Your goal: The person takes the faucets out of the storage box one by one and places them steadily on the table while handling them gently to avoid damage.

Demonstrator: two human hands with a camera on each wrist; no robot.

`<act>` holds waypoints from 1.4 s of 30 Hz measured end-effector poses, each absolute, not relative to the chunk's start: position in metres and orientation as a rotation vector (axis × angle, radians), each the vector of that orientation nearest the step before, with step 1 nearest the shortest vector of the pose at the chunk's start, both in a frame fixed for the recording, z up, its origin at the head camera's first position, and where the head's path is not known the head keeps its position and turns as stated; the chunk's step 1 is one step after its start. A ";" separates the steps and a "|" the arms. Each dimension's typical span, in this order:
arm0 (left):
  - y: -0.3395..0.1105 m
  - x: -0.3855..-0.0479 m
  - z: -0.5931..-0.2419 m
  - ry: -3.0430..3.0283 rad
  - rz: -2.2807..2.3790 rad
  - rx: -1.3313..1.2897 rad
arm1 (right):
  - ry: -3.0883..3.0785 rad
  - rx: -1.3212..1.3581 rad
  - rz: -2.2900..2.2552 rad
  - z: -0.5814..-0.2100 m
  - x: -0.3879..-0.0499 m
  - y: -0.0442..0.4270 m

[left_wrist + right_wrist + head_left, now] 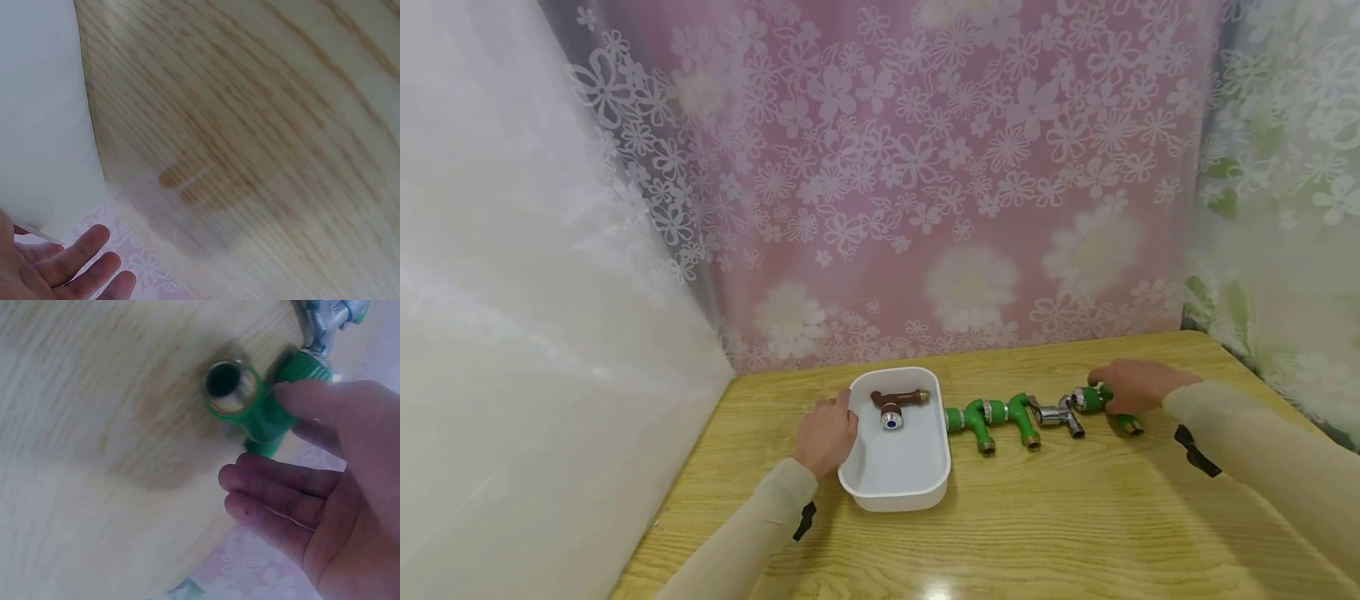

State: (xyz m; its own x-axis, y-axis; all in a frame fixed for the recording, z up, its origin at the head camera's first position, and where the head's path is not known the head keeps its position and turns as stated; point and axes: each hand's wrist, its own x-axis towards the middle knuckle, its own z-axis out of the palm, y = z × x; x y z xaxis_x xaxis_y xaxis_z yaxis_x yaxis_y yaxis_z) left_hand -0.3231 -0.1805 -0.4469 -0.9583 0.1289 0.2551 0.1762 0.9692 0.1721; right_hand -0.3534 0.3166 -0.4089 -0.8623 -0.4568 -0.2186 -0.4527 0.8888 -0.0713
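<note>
My left hand (pixel 827 435) grips the left rim of a white plastic tub (pixel 898 502); in the left wrist view its other fingers (pixel 78 253) spread beside the wall. Inside the tub lies a brown tap (pixel 908 398) with a chrome-ended knob. At the right end of a row of taps, my right hand (pixel 1131 385) pinches a green tap (pixel 265 422) between thumb and index finger, the other fingers extended. This tap lies on the table and its brass-coloured outlet faces the right wrist camera. My palm partly covers it in the head view.
Between tub and right hand lie a green tap (pixel 976 421), a second green tap (pixel 1019 417) and a chrome tap (pixel 1055 415), nearly end to end. They rest on a wood-grain table (pixel 1037 533). A floral curtain (pixel 925 208) hangs behind, white sheeting (pixel 535 333) at left.
</note>
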 end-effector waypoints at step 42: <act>-0.181 -0.324 -0.446 -2.861 -0.323 -0.219 | 2.727 -1.149 0.112 -0.344 -0.362 0.102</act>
